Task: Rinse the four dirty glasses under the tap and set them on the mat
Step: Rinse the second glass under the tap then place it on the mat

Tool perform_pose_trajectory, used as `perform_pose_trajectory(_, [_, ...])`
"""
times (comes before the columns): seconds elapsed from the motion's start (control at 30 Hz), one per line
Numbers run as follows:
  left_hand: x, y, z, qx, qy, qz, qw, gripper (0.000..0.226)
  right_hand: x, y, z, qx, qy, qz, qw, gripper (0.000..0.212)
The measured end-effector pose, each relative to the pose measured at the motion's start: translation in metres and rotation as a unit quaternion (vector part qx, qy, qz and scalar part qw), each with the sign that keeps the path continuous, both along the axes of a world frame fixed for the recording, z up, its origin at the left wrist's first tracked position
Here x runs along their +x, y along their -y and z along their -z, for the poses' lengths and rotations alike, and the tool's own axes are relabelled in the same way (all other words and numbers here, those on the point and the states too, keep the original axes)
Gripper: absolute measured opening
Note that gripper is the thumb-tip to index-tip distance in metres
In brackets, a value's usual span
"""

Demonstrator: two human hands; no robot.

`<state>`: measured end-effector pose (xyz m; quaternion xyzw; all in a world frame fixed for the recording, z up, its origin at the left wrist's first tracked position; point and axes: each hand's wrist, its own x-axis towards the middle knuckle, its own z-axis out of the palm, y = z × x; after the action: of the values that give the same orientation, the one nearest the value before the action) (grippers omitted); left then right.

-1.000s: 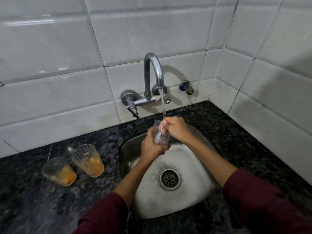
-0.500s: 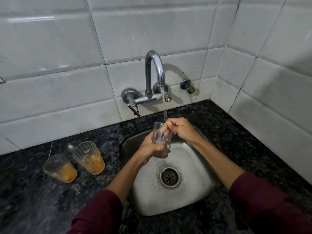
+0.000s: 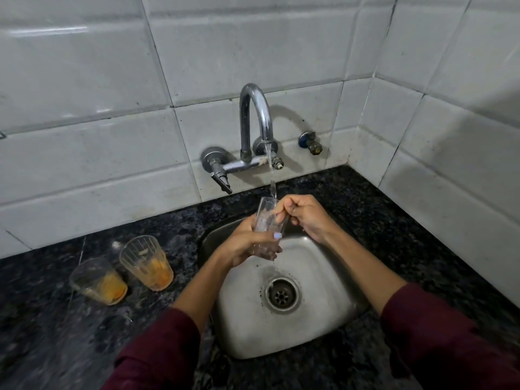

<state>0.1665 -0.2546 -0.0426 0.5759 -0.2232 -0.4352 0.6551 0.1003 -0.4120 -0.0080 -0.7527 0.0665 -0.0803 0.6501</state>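
glass [image 3: 267, 223]: wet, slippery, fragile; grip low round its body
left hand [image 3: 247, 243]: wrapped round its base
right hand [image 3: 304, 215]: fingers curled inside its rim

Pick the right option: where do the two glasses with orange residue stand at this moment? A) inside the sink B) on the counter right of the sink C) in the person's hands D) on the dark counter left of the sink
D: both orange-stained glasses stand on the counter left of the sink; the hands hold a different, clear glass under the tap.
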Motion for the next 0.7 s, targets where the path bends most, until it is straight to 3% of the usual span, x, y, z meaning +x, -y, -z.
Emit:
perform_pose_trajectory(0.1, [-0.004,0.007,0.01,0.016,0.056,-0.076,0.995,0.058,0.004,-0.001,0.0,-0.061,-0.014,0.02,0.998,0.034])
perform_pose_trajectory(0.2, [-0.008,0.011,0.012,0.115,0.217,-0.157,0.957,0.069,0.01,-0.007,-0.005,-0.135,-0.045,0.046,0.989,0.027])
perform_pose_trajectory(0.27, [-0.01,0.013,0.016,0.149,0.234,-0.165,0.947,0.068,0.016,-0.011,-0.002,-0.16,-0.082,0.08,0.98,0.026])
perform_pose_trajectory(0.33, [-0.011,0.015,0.02,0.154,0.133,-0.146,0.968,0.061,0.022,-0.013,0.005,-0.163,-0.133,0.1,0.973,0.021])
perform_pose_trajectory(0.4, [-0.013,0.014,0.025,0.158,-0.001,-0.104,0.982,0.047,0.021,-0.014,0.016,-0.102,-0.177,0.097,0.974,0.019])
perform_pose_trajectory(0.53, [-0.018,0.005,0.041,0.208,-0.239,-0.047,0.947,0.063,0.008,-0.02,0.04,-0.009,-0.215,0.078,0.973,0.024])
perform_pose_trajectory(0.7, [-0.026,0.004,0.05,0.215,-0.312,-0.066,0.923,0.064,-0.002,-0.025,0.063,0.066,-0.207,0.105,0.971,0.028])
